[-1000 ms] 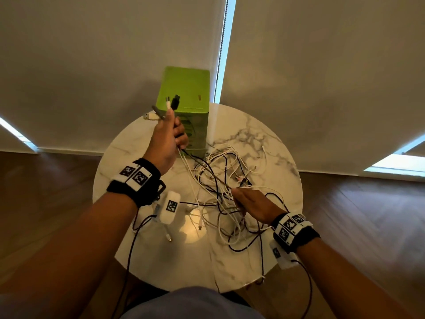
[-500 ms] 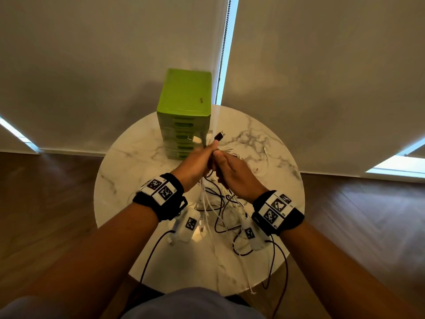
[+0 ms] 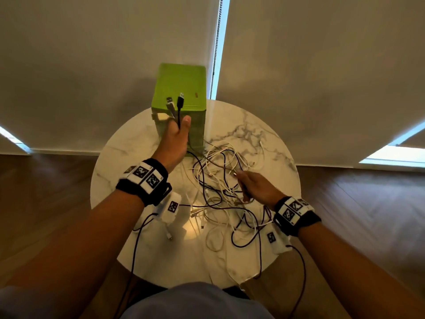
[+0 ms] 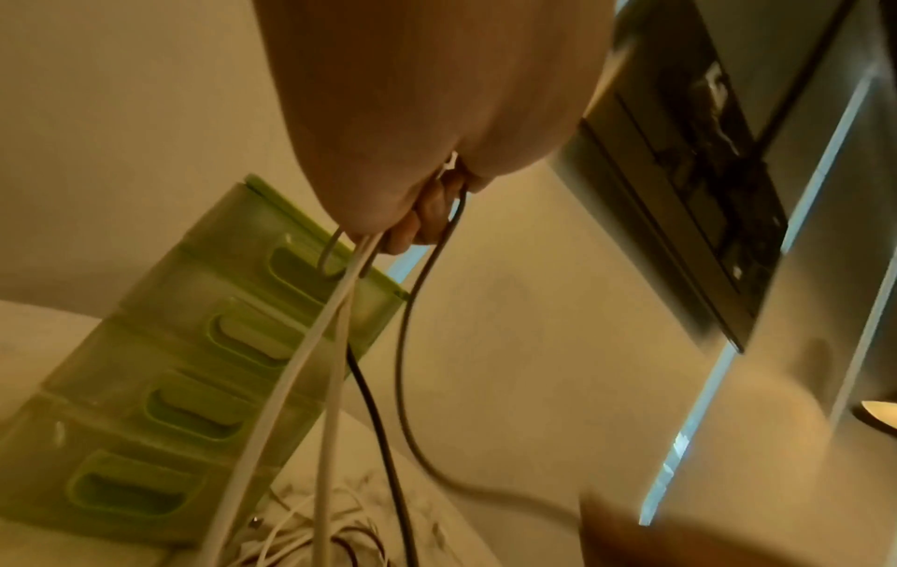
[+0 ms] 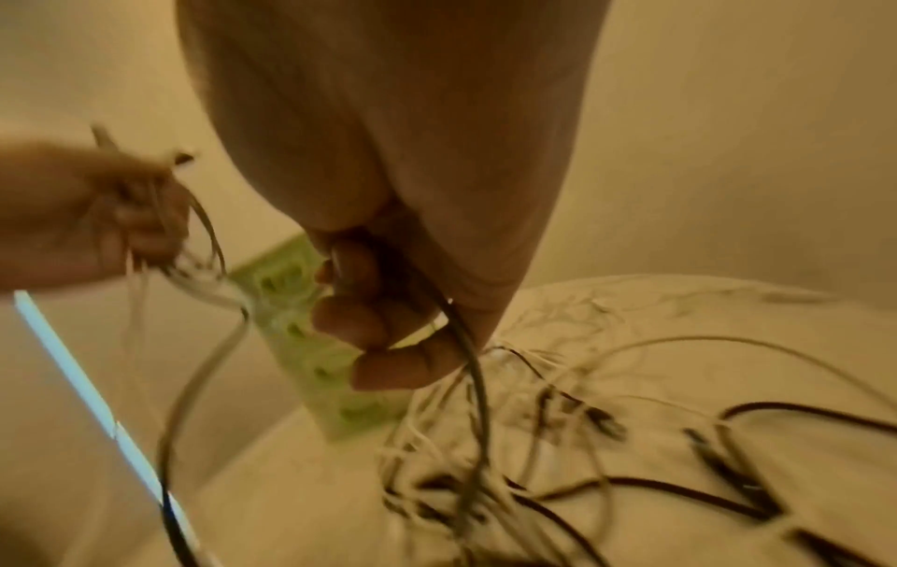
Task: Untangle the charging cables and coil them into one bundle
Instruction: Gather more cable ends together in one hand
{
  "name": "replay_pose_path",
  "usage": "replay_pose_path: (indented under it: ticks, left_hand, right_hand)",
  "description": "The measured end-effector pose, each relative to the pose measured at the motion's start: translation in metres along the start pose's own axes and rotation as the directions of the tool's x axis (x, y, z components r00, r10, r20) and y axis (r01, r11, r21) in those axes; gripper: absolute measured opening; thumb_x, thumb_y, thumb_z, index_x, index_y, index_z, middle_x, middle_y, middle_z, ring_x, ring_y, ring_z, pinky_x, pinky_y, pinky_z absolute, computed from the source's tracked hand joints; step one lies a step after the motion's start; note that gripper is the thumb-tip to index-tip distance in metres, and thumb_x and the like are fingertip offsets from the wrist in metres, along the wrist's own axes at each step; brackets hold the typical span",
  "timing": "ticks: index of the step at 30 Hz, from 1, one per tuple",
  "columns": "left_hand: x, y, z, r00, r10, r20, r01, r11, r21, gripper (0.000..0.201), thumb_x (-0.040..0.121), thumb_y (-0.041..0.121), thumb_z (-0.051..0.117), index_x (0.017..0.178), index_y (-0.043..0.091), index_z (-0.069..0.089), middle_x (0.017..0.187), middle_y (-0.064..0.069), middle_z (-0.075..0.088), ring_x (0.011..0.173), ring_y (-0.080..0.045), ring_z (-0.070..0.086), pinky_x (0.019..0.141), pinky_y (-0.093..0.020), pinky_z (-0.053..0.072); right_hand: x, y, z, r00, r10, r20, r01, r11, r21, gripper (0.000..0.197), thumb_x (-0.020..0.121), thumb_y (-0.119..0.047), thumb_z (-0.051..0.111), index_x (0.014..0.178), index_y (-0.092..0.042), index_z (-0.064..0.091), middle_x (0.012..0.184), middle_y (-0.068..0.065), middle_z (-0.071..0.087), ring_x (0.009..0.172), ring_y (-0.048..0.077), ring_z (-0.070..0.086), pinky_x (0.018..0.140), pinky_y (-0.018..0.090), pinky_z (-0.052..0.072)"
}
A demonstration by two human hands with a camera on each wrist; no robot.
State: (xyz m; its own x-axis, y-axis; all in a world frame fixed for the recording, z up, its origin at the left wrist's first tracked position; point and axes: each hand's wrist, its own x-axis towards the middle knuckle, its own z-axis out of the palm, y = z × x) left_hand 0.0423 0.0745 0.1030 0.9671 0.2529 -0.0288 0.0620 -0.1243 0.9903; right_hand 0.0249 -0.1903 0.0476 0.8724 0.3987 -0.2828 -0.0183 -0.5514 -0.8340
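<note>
A tangle of white and black charging cables lies spread over the round marble table. My left hand is raised in front of the green drawer box and grips several cable ends; their USB plugs stick up above the fist. From that fist white and dark cables hang down to the pile. My right hand is low over the tangle at the right, its fingers curled round a dark cable that runs down into the pile.
A green plastic drawer box stands at the table's far edge, just behind my left hand. Pale roller blinds hang behind the table, and wooden floor surrounds it. Some cables droop over the near right rim.
Half a second ago both hands met over the table's middle. Since then my left hand has lifted up and away with the plug ends, and my right has dropped back to the tangle.
</note>
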Motion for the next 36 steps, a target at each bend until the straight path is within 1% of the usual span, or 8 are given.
replay_pose_path:
  ticks: [6, 10, 12, 16, 22, 26, 31, 36]
  left_hand:
    - [-0.034, 0.005, 0.038, 0.973, 0.070, 0.219, -0.096, 0.989, 0.112, 0.032, 0.105, 0.040, 0.046, 0.112, 0.010, 0.056, 0.089, -0.012, 0.059, 0.080, -0.019, 0.054, 0.078, -0.038, 0.047]
    - [-0.046, 0.010, 0.061, 0.941, -0.035, 0.338, 0.084, 0.988, -0.131, 0.037, 0.104, 0.037, 0.051, 0.106, 0.001, 0.056, 0.065, 0.006, 0.035, 0.055, -0.008, 0.035, 0.056, -0.027, 0.036]
    - [-0.054, 0.019, 0.075, 0.900, -0.053, 0.433, 0.171, 0.955, -0.240, 0.029, 0.106, 0.031, 0.048, 0.082, 0.014, 0.050, 0.065, 0.005, 0.028, 0.051, -0.008, 0.030, 0.054, -0.024, 0.033]
    - [-0.063, 0.031, 0.103, 0.839, -0.036, 0.544, 0.252, 0.911, -0.328, 0.029, 0.105, 0.031, 0.049, 0.078, 0.023, 0.045, 0.070, -0.001, 0.023, 0.058, -0.016, 0.018, 0.054, -0.031, 0.016]
    - [-0.078, 0.011, 0.144, 0.789, -0.056, 0.612, 0.138, 0.987, -0.088, 0.033, 0.104, 0.034, 0.052, 0.079, 0.018, 0.039, 0.062, 0.001, 0.021, 0.051, -0.016, 0.019, 0.052, -0.034, 0.017]
    - [-0.097, -0.013, 0.167, 0.711, -0.141, 0.689, 0.149, 0.988, 0.049, 0.039, 0.103, 0.039, 0.053, 0.072, 0.024, 0.034, 0.058, 0.005, 0.023, 0.051, -0.016, 0.018, 0.055, -0.039, 0.016]
    - [-0.123, -0.023, 0.198, 0.658, -0.185, 0.730, 0.149, 0.982, 0.115, 0.039, 0.103, 0.038, 0.052, 0.071, 0.021, 0.040, 0.054, 0.006, 0.029, 0.048, -0.014, 0.026, 0.053, -0.032, 0.022]
    - [-0.121, -0.018, 0.206, 0.664, -0.222, 0.714, 0.258, 0.964, 0.059, 0.036, 0.106, 0.044, 0.042, 0.088, 0.015, 0.053, 0.060, 0.007, 0.033, 0.048, -0.008, 0.030, 0.047, -0.023, 0.026]
  right_hand:
    - [-0.001, -0.066, -0.009, 0.991, -0.058, -0.124, 0.088, 0.963, 0.256, 0.045, 0.106, -0.048, 0.041, 0.081, -0.012, 0.053, 0.056, -0.012, 0.038, 0.048, 0.010, 0.034, 0.049, 0.027, 0.034]
    - [-0.016, -0.068, -0.030, 0.955, -0.125, -0.267, 0.102, 0.990, -0.101, 0.046, 0.107, -0.045, 0.037, 0.085, -0.016, 0.065, 0.063, -0.013, 0.048, 0.052, 0.001, 0.047, 0.058, 0.026, 0.039]
    - [-0.029, -0.050, -0.042, 0.943, -0.118, -0.312, 0.036, 0.966, -0.255, 0.040, 0.108, -0.039, 0.037, 0.093, -0.016, 0.066, 0.069, -0.016, 0.052, 0.060, -0.003, 0.051, 0.064, 0.028, 0.036]
    - [-0.067, 0.019, -0.061, 0.942, 0.039, -0.332, -0.146, 0.942, -0.303, 0.028, 0.107, -0.032, 0.040, 0.104, -0.012, 0.060, 0.078, -0.016, 0.057, 0.076, 0.015, 0.058, 0.073, 0.030, 0.039]
    - [-0.156, 0.109, -0.050, 0.835, 0.320, -0.448, -0.424, 0.892, -0.155, 0.019, 0.108, -0.023, 0.040, 0.100, -0.015, 0.056, 0.092, -0.001, 0.062, 0.073, 0.012, 0.052, 0.065, 0.018, 0.042]
    - [-0.186, 0.136, -0.030, 0.721, 0.436, -0.539, -0.625, 0.746, -0.231, 0.021, 0.105, -0.031, 0.040, 0.109, -0.021, 0.058, 0.119, 0.011, 0.064, 0.097, 0.028, 0.056, 0.096, 0.045, 0.044]
    - [-0.169, 0.084, 0.002, 0.872, 0.195, -0.448, -0.207, 0.978, 0.022, 0.045, 0.103, -0.045, 0.046, 0.143, -0.023, 0.045, 0.135, 0.002, 0.062, 0.125, 0.019, 0.056, 0.109, 0.045, 0.041]
    - [-0.165, 0.054, -0.002, 0.848, 0.122, -0.516, -0.031, 0.983, 0.183, 0.031, 0.107, -0.040, 0.037, 0.129, -0.019, 0.043, 0.092, 0.014, 0.065, 0.073, 0.029, 0.064, 0.062, 0.034, 0.058]
